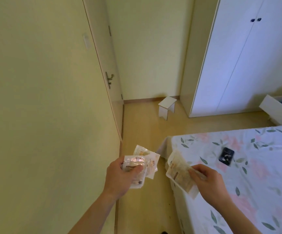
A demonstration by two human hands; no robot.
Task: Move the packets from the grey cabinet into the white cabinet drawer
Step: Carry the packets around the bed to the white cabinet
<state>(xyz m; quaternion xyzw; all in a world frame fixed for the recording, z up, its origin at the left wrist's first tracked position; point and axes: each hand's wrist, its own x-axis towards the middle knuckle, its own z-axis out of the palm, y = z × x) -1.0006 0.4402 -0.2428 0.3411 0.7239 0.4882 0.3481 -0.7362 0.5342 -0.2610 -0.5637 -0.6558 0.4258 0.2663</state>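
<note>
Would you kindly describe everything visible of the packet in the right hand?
The packet is a flat, clear plastic pouch with pale tan contents and a small dark mark. It tilts diagonally above the corner of the bed, pinched at its lower right edge by the right hand. Nothing else touches it; any print is too blurred to read.

pale walls (35,81), white wardrobe (238,65), small stool (167,107), perhaps wooden floor (142,129).
</note>
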